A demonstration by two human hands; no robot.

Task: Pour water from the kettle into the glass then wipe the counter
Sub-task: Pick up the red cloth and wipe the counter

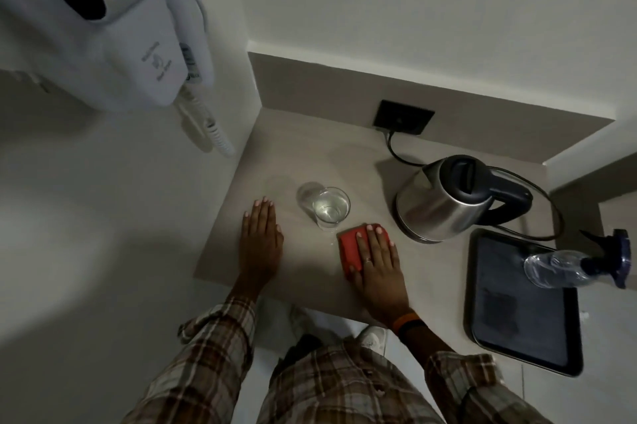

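We see the red cloth (351,249) flat on the worktop (310,271), just below the glass (329,208) of water, pressed under our right hand (377,259) with fingers spread flat. Our left hand (260,237) lies flat and empty left of the glass, near the worktop's left edge. The kettle (444,199) stands to the right, a dark tray (524,306) beyond it. Bare worktop lies behind the glass toward the wall.

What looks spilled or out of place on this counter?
A few small water drops lie beside the glass, near the red cloth under the right hand. The spray bottle lies tipped across the tray edge.
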